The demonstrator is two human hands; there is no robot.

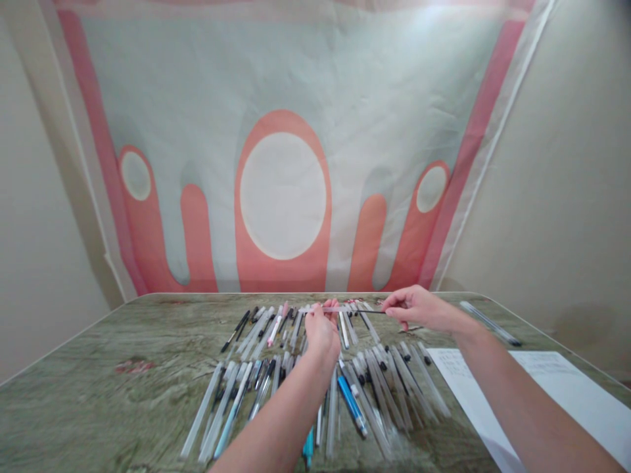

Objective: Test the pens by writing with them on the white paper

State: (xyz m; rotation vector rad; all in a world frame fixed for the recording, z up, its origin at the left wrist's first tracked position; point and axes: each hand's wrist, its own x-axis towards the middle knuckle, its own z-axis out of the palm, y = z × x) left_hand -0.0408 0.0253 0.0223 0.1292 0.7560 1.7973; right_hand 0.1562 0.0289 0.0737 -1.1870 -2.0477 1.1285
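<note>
Above the far row of pens, my left hand (323,335) is closed around a clear pen barrel (347,309) lying level across the fingers. A thin dark pen refill (371,312) runs from the barrel's right end to my right hand (419,309), which pinches it between thumb and fingers. Refill and barrel are in line; how much of the refill sits inside the barrel I cannot tell. Below my hands, many clear pen barrels (382,387) lie side by side in a near row. A blue pen (351,406) is among them, close to my left forearm.
The wood-patterned table (98,394) carries two rows of pens. White sheets of paper (557,381) with faint writing lie under my right forearm. A few clear pens (490,323) rest at the far right. A pink-and-grey patterned sheet (283,79) hangs behind the table.
</note>
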